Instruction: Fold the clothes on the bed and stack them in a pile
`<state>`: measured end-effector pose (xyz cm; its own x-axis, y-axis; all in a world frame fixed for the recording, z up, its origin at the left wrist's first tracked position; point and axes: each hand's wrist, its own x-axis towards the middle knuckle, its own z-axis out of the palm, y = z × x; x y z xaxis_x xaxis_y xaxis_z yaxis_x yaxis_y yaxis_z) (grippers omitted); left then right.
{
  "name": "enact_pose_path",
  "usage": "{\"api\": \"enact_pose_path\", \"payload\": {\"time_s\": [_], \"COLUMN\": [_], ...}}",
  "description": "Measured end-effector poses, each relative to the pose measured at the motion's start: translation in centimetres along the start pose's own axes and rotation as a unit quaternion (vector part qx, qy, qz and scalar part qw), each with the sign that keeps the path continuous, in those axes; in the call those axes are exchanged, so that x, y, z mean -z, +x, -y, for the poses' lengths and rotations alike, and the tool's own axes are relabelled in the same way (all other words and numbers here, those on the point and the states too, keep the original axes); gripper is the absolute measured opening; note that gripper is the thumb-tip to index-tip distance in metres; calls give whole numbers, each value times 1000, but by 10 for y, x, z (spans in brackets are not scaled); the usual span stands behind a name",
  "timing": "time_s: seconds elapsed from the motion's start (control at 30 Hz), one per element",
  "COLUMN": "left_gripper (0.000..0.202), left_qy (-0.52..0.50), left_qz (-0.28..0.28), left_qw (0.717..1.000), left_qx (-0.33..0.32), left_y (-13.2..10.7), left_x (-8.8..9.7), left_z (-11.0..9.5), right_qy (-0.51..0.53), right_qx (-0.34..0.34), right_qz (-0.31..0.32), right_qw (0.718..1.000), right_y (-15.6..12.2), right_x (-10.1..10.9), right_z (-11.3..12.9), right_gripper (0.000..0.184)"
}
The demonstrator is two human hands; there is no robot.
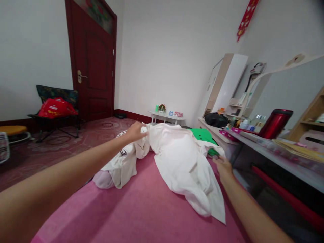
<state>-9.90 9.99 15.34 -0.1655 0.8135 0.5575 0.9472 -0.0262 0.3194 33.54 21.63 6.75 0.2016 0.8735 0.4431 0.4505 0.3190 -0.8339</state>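
Observation:
A white shirt (177, 155) lies loosely spread and creased across a pink-covered surface (136, 206). My left hand (136, 132) is closed on its far left part, with the fingers pinching the cloth. At the right, my right hand (222, 165) is closed around the end of what looks like a sleeve; its fingertips are partly hidden. Left of the shirt is a bunched pile of off-white clothes (124, 168) with some dark stripes. Green cloth (202, 135) with small black dots shows behind the shirt, near my right hand.
Along the right runs a dressing table (278, 158) with a red thermos (276, 124) and a black bag (216, 119). A low white table (165, 116) stands by the far wall. At the left, a folding chair (57, 91) holds a red bag (57, 108) near a door (95, 64).

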Motion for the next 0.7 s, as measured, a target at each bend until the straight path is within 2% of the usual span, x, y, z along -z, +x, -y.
{"api": "enact_pose_path", "payload": {"time_s": [0.07, 0.13, 0.17, 0.23, 0.33, 0.4, 0.47, 0.53, 0.57, 0.63, 0.7], "left_gripper": [69, 83, 80, 58, 33, 28, 30, 34, 35, 34, 31], "left_qy": [51, 123, 155, 188, 151, 88, 27, 18, 34, 82, 123], "left_qz": [51, 88, 99, 110, 107, 52, -33, -91, -99, -34, 88], "left_qw": [997, 988, 981, 969, 975, 991, 999, 995, 992, 991, 984], "left_qx": [-6, -42, -68, -114, -119, -84, -25, 47, 73, 96, 98], "left_y": [-33, -59, -67, -71, -47, -19, 6, 18, 18, 4, -19], "left_x": [-21, -36, -41, -43, -28, -5, 20, 37, 40, 35, 21], "left_z": [7, 7, 6, 4, 9, 20, 36, 54, 63, 80, 94], "right_qy": [-4, -45, -78, -145, -173, -161, -147, -145, -149, -159, -165], "right_qx": [-18, 14, 46, 119, 170, 172, 166, 162, 160, 159, 159], "right_qz": [36, 80, 100, 135, 159, 162, 164, 164, 164, 163, 161], "right_qw": [999, 996, 991, 973, 957, 958, 961, 962, 962, 961, 960], "right_y": [-22, -43, -50, -57, -57, -55, -54, -54, -54, -55, -55], "right_x": [-21, -35, -39, -42, -41, -39, -39, -40, -41, -42, -43], "right_z": [-24, -42, -48, -56, -61, -63, -65, -66, -67, -67, -66], "right_gripper": [35, 33, 34, 38, 40, 40, 39, 38, 38, 36, 35]}}
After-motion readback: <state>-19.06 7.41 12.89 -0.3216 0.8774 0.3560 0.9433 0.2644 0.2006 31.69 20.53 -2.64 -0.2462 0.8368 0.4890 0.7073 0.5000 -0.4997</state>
